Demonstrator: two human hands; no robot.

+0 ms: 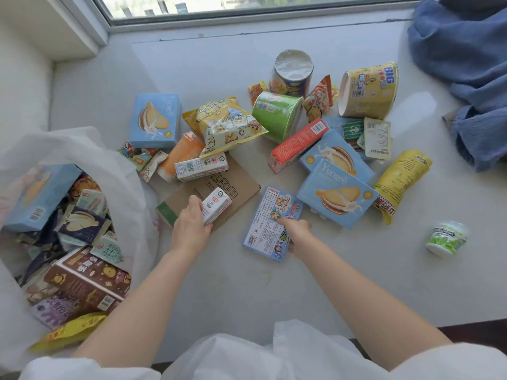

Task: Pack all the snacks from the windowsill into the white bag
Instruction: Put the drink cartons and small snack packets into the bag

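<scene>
The white bag (129, 171) lies open at the left on the windowsill (233, 283), holding several snack boxes and packets. My left hand (190, 224) grips a small white milk carton (216, 205) above a flat brown cardboard box (233, 185). My right hand (296, 233) holds the near edge of a flat blue cartoon-printed box (270, 223). More snacks lie beyond: blue sandwich-biscuit boxes (336, 197), a yellow popcorn bag (227, 123), a green cup (275, 113), a red box (297, 144) and a yellow tub (369, 90).
A small green-and-white cup (446, 237) stands alone at the right. Blue cloth (466, 64) is heaped at the far right. The window frame (247, 19) runs along the back. A wall corner (41, 37) closes the left side.
</scene>
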